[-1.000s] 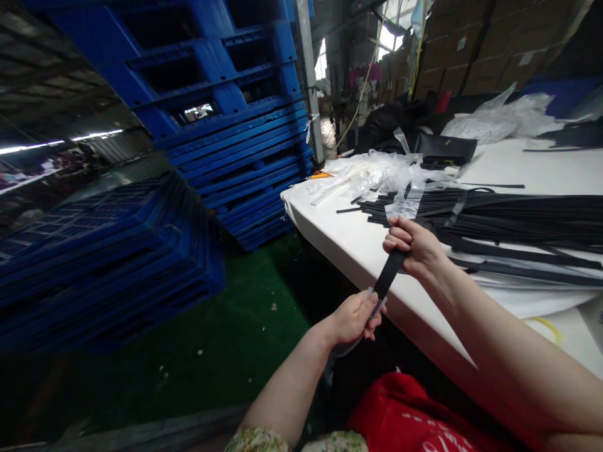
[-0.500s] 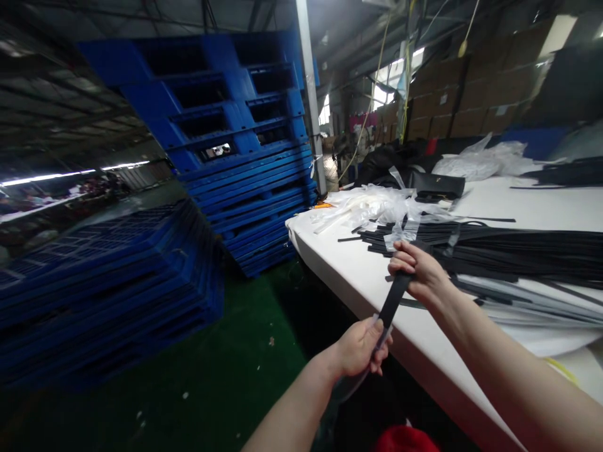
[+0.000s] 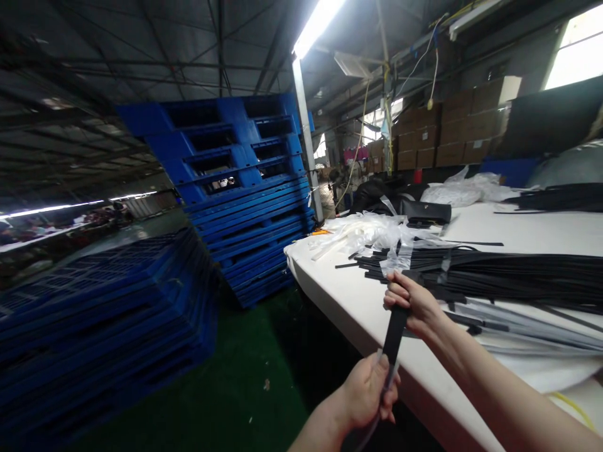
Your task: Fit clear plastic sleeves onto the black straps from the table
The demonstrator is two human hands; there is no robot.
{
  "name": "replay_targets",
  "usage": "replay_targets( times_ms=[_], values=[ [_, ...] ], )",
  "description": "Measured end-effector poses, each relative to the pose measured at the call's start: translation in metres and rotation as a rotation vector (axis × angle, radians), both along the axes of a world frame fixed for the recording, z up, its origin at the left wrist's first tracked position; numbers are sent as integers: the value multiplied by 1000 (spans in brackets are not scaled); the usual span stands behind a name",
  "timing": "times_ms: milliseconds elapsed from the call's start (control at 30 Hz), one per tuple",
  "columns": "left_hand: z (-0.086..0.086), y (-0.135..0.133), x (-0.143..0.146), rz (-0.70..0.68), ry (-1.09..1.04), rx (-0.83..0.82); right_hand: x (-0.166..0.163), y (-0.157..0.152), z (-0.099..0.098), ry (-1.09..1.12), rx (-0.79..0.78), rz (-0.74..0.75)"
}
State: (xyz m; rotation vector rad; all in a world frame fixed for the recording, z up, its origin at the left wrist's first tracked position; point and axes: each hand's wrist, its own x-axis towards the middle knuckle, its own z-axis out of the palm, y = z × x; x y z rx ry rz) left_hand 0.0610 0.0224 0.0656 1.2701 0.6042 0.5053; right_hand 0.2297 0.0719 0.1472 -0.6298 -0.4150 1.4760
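A flat black strap [image 3: 396,333] stretches between my two hands at the near edge of the white table [image 3: 325,282]. My right hand [image 3: 409,301] is wrapped round its upper part. Lower down, my left hand [image 3: 370,389] pinches the strap together with a clear plastic sleeve [image 3: 379,355]. Just beyond my right hand lie several long black strips [image 3: 509,270] in a bundle. Crumpled clear plastic wrapping [image 3: 367,232] covers the bundle's left end. Grey strips [image 3: 527,326], seemingly in clear plastic, lie to the right, partly behind my right forearm.
Tall stacks of blue pallets [image 3: 245,213] stand left of the table, with a metal post [image 3: 308,144] beside them. A black bag [image 3: 424,212] and another heap of clear plastic [image 3: 466,188] are farther back. Cardboard boxes [image 3: 452,125] are piled behind. Green floor [image 3: 235,376] shows below left.
The view has tilted up, so the table and pallets appear lower. Both hands keep their hold on the black strap, with little change between them.
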Motion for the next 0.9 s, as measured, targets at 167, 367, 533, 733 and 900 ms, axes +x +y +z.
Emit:
replay_targets(
  times_ms=[167, 367, 533, 733, 900],
  values=[
    [6, 6, 3, 47, 10, 49, -39, -26, -27, -198, 45, 111],
    [-10, -8, 1, 3, 44, 5, 6, -7, -11, -14, 18, -7],
    [-3, -7, 4, 52, 72, 40, 4, -9, -6, -108, 98, -35],
    [32, 9, 10, 127, -1, 161, -36, -29, 11, -216, 162, 160],
    [61, 12, 9, 71, -31, 185, 10, 3, 87, -76, 163, -2]
  ],
)
